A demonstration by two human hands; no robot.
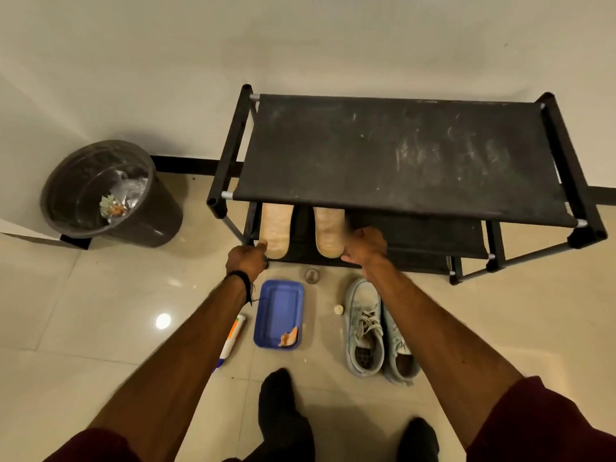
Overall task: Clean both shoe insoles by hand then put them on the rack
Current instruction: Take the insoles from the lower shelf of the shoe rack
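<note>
Both insoles are seen lying on a lower shelf of the black shoe rack (400,151), heels toward the front edge, toes hidden under the dusty top shelf. They lie side by side, apart, with a strip of dark shelf fabric between them.

The left hand (246,260) is placed at the heel of the left insole (276,231). A thumb or fingertip is seen resting on the heel's left corner; the rest of the fingers are curled in. Whether the insole is pinched or only touched cannot be told. A black cord bracelet (240,281) is worn on that wrist.

The right hand (366,245) is held just right of the right insole (329,232), fingers bent over the shelf's front edge, knuckles up. Its contact with the insole is blurred; grip state cannot be told.

Below the left hand, on the tiled floor (100,295), a blue tray (279,315) is found with an orange scrap in its near corner. A tube (231,340) lies just left of the tray, partly covered by the left forearm. Below the right hand, a pair of pale blue sneakers (373,331) is set beside the right forearm. A small round lid (312,275) and a small white cap (338,309) lie between tray and sneakers. Well left of the left hand, a lined dark waste bin (106,191) is seen against the wall.
</note>
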